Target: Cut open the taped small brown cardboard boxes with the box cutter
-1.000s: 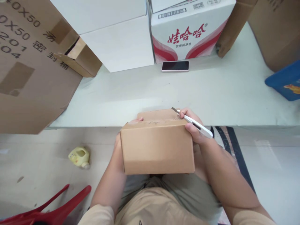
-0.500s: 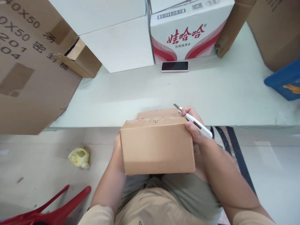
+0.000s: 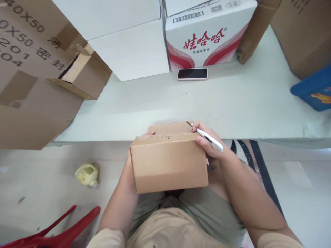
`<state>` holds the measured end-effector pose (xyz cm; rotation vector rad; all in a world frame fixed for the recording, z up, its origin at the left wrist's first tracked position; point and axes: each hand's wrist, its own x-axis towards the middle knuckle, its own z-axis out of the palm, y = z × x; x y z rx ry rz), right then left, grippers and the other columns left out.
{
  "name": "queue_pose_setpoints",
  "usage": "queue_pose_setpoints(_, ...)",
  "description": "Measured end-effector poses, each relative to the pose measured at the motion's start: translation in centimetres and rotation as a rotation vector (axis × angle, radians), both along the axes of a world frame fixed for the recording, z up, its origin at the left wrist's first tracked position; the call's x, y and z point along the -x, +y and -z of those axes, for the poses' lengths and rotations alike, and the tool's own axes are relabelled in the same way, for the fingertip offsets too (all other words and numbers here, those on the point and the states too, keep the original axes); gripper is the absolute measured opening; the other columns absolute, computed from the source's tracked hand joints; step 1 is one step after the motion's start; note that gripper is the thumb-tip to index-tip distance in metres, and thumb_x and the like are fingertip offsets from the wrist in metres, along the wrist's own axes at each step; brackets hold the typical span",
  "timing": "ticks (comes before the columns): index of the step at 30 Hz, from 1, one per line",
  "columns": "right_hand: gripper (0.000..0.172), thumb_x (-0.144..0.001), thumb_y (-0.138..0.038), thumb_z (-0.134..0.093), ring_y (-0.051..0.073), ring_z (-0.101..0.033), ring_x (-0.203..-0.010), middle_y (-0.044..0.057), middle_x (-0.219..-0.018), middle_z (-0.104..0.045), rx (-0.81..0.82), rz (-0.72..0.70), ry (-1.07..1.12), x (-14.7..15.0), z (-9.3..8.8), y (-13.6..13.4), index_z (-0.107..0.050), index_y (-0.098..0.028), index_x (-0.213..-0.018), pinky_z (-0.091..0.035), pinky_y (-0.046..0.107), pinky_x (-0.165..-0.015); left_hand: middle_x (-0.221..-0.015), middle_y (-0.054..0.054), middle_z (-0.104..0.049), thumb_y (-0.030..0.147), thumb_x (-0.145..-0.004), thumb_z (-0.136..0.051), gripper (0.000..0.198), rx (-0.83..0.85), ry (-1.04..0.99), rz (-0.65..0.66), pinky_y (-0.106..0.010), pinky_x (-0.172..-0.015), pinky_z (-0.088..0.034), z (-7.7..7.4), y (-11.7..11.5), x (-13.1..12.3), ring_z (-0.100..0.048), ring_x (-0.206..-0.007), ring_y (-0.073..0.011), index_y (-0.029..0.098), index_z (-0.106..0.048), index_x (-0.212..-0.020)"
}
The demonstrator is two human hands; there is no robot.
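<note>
A brown cardboard box [image 3: 169, 165] is held over my lap, just in front of the table's near edge, one flap [image 3: 170, 128] standing out along its far side. My left hand [image 3: 129, 159] grips the box's left end; most of it is hidden behind the cardboard, though a fingertip shows over the top edge. In my right hand [image 3: 210, 143] is a white utility knife [image 3: 210, 138], its blade out and pointing up-left over the flap. That same hand also rests against the box's upper right corner.
On the pale-green-covered table [image 3: 144, 103] lies a phone [image 3: 192, 73] before a white-and-red carton [image 3: 204, 44]. White boxes [image 3: 129, 51], a small open cardboard box [image 3: 88, 75] and a large carton [image 3: 31, 113] stand left. A yellow jug [image 3: 87, 174] and red chair parts [image 3: 69, 227] are below left.
The held box and my right hand with the knife have shifted slightly left. More of my left fingertip shows above the box. The small open box at the back left has moved toward the lower left.
</note>
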<state>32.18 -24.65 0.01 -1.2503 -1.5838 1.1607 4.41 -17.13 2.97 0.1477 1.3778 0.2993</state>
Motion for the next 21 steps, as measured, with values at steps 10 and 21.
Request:
queue_pose_setpoints(10,0.046,-0.091,-0.069,-0.042,0.016,-0.041,-0.063,-0.003,-0.073,-0.047,0.02,-0.002,-0.055,0.2,0.5,0.1,-0.044,-0.025,-0.101,-0.033,0.033,-0.063,-0.088,-0.015,-0.082,0.055,-0.089,-0.065,0.06,0.074,-0.142,0.064,-0.037,-0.07,-0.064,2.1,0.5,1.3,-0.079,-0.073,-0.0295,0.006,-0.07,-0.123)
queue_pose_setpoints(21,0.05,-0.09,-0.074,-0.044,0.016,-0.04,-0.063,-0.004,-0.072,-0.046,-0.021,0.027,-0.021,-0.1,0.8,-0.1,-0.044,-0.025,-0.102,-0.032,0.033,-0.062,-0.093,-0.018,-0.081,0.056,-0.087,-0.069,0.067,0.036,-0.17,0.059,-0.044,-0.073,-0.063,3.2,0.6,1.8,-0.079,-0.076,-0.0338,0.004,-0.068,-0.13)
